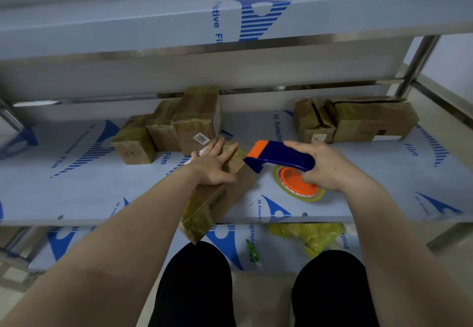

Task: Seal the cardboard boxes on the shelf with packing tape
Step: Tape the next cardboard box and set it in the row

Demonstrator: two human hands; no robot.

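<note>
Down low, a crumpled yellow plastic bundle [311, 237] lies on white film [225, 239] printed with blue logos and the words "PE Protective Film". Left of it, on the same film and apart from it, lies a small green stick-like thing [252, 251], too blurred to name. Nearest are two knees in black trousers [197, 283], over a pale floor [261, 298].

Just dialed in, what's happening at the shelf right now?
A person is taping boxes at a metal shelf. The left hand presses flat on a cardboard box that overhangs the shelf's front edge. The right hand grips a blue and orange tape dispenser, its front end at the box's far corner. More boxes sit toward the back of the shelf.
</note>
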